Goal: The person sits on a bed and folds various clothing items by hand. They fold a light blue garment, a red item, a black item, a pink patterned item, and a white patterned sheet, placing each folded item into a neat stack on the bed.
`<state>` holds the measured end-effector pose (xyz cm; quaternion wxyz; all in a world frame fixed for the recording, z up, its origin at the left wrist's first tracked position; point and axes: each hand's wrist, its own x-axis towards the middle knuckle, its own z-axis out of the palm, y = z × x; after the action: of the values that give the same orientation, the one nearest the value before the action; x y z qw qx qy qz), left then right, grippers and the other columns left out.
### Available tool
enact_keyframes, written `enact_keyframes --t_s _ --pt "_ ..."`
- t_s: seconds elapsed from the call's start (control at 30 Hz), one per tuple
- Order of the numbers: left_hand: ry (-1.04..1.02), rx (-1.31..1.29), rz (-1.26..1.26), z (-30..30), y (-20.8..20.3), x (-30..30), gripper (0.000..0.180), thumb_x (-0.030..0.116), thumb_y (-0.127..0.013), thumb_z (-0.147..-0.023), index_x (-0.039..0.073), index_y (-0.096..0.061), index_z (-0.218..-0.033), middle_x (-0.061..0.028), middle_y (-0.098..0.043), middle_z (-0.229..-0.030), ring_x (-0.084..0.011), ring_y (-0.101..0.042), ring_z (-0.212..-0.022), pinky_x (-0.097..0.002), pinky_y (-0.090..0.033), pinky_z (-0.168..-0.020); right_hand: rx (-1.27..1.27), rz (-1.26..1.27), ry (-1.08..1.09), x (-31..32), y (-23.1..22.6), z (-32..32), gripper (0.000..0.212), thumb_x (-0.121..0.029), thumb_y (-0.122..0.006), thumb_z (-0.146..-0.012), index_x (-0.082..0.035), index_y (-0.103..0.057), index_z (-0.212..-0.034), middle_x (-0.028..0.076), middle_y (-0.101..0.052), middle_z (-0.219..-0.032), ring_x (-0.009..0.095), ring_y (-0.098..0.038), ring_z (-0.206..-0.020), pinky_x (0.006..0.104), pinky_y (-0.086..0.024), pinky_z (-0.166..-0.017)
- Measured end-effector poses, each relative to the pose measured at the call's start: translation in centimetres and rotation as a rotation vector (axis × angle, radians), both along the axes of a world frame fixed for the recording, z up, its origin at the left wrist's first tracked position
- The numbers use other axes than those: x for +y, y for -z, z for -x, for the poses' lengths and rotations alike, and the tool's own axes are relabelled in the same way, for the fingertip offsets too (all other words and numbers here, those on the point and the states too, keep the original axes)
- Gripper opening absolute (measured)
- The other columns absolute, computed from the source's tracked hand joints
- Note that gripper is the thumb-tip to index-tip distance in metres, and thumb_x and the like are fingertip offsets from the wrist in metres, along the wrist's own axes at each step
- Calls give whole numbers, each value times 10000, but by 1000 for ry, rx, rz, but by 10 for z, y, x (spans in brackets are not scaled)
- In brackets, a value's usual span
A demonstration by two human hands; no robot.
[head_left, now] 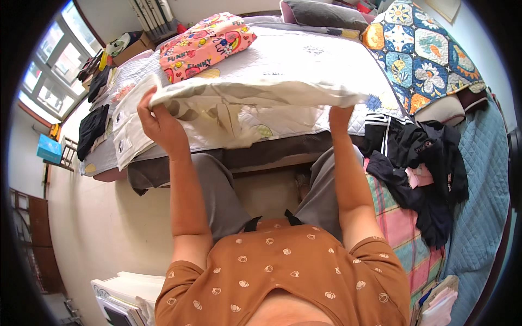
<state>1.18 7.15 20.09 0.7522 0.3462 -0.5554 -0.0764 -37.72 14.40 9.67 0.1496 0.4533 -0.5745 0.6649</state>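
A white cloth [272,93] with a grey-green pattern is stretched sideways between my two hands, raised above the near part of the bed. Its kind I cannot tell; a loose part hangs down in the middle. My left hand [162,129] is closed on its left end, thumb and fingers pinching the edge. At the right end, my right hand [341,118] grips the cloth, which covers most of its fingers. Beside my left hand, white folded clothing [130,127] lies along the bed's near left edge.
On the bed's quilted white cover [326,49] sits a pink printed bundle [209,46]. Dark clothes [418,157] are heaped at the right, below a patterned quilt [424,54]. Black folded garments [93,130] lie at the left, near a blue box [49,149]. White shelving [128,288] stands lower left.
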Motion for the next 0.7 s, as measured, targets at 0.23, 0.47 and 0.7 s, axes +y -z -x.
enact_keyframes --t_s 0.23,0.47,0.7 --pt "-318 -339 450 1 -110 -13 77 93 -625 -916 55 -693 -917 -78 -656 -840 -265 -596 -814 -352 -471 -784 -127 36 -105 2 -94 33 345 -285 -600 -978 32 -674 -863 66 -597 -618 122 -531 -581 304 -436 -564" --pt "-304 -964 186 42 -26 -179 315 268 -728 -849 181 -696 -1149 -33 -671 -1116 -251 -572 -1116 -428 -403 -977 36 -618 37 -123 -5 137 487 -463 -625 -916 4 -698 -1033 217 -717 -970 342 -694 -924 405 -514 -833" --pt "331 -1185 -348 50 86 -102 548 439 -747 -837 112 -647 -1265 -144 -622 -1306 -306 -526 -1271 -487 -345 -1065 -288 -646 181 -83 73 134 481 -430 -638 -903 -68 -650 -1219 138 -715 -1129 323 -672 -1045 378 -500 -916"
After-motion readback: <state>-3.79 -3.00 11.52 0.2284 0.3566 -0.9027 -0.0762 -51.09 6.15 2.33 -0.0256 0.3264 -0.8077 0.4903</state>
